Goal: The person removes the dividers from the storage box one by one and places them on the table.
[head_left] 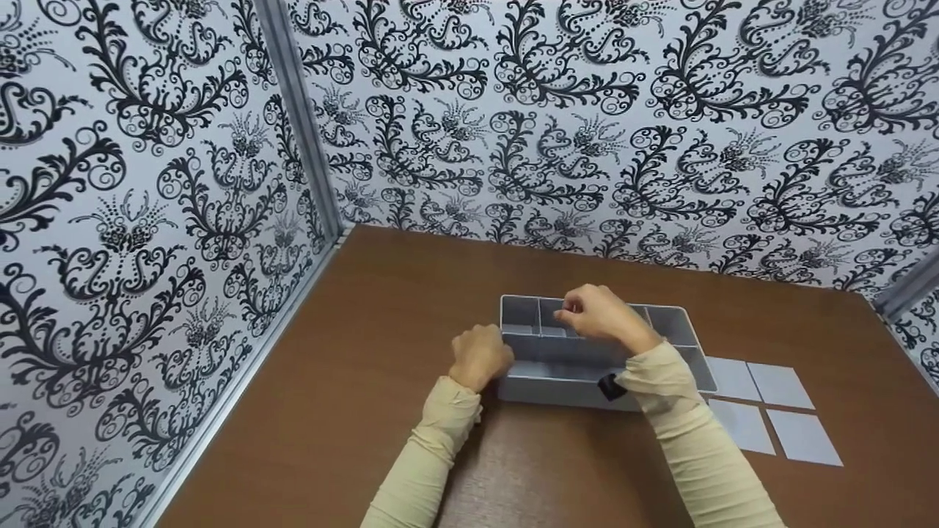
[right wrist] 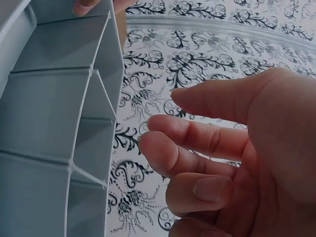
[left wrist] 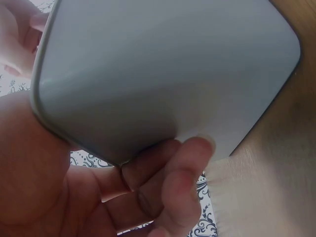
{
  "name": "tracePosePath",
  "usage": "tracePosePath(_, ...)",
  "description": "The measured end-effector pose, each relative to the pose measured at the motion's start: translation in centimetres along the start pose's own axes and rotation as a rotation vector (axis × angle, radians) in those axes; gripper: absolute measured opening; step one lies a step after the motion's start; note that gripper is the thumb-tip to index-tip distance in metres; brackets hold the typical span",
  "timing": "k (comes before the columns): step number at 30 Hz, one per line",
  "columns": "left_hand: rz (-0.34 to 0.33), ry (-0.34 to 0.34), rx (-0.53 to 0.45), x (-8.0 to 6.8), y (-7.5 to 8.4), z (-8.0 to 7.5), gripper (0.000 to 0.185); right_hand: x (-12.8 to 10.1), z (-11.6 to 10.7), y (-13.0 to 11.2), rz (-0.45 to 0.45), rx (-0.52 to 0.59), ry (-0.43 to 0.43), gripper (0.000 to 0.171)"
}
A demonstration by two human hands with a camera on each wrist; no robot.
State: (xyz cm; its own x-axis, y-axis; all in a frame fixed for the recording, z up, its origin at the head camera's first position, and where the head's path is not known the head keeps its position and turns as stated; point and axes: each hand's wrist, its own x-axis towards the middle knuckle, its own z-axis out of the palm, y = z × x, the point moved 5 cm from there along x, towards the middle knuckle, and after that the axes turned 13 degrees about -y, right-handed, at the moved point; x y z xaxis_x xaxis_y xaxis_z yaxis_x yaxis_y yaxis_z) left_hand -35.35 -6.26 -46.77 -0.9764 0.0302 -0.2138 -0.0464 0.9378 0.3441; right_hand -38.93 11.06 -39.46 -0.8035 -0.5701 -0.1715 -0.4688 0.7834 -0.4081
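A grey plastic tray (head_left: 559, 391) with several compartments lies on the brown table. My left hand (head_left: 480, 356) grips its left end: the fingers (left wrist: 185, 170) curl against the outer wall of the tray (left wrist: 163, 69), and a fingertip (right wrist: 81, 7) hooks over the rim. My right hand (head_left: 598, 312) hovers over the back compartments. Its fingers (right wrist: 197, 133) are loosely bent and hold nothing, close beside the dividers of the tray (right wrist: 49, 113). The compartments that show look bare.
Several flat grey square pieces (head_left: 763, 411) lie on the table (head_left: 381, 352) just right of the tray. Patterned black-and-white walls (head_left: 147, 220) close in the table on the left and at the back, with a corner post (head_left: 304, 125) between them.
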Motion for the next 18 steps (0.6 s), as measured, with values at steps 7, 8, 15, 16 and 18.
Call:
tracePosePath(7,-0.008,0.005,0.007,0.0,0.0,0.1,0.026,1.8,0.8,-0.2,0.059,0.015,-0.082,0.022)
tracePosePath(8,-0.010,0.005,0.010,0.0,0.0,0.1,0.026,2.0,1.0,-0.2,0.067,0.023,-0.091,0.023)
tracePosePath(15,-0.009,-0.002,0.013,0.1,0.1,0.0,0.025,3.6,1.8,-0.2,0.135,0.028,-0.118,0.023)
tracePosePath(16,-0.009,-0.002,0.009,0.1,0.1,0.0,0.025,3.7,1.9,-0.2,0.150,0.032,-0.123,0.024)
tracePosePath(18,-0.011,-0.004,0.002,0.1,0.1,0.0,0.026,4.0,2.0,0.0,0.183,0.037,-0.125,0.026)
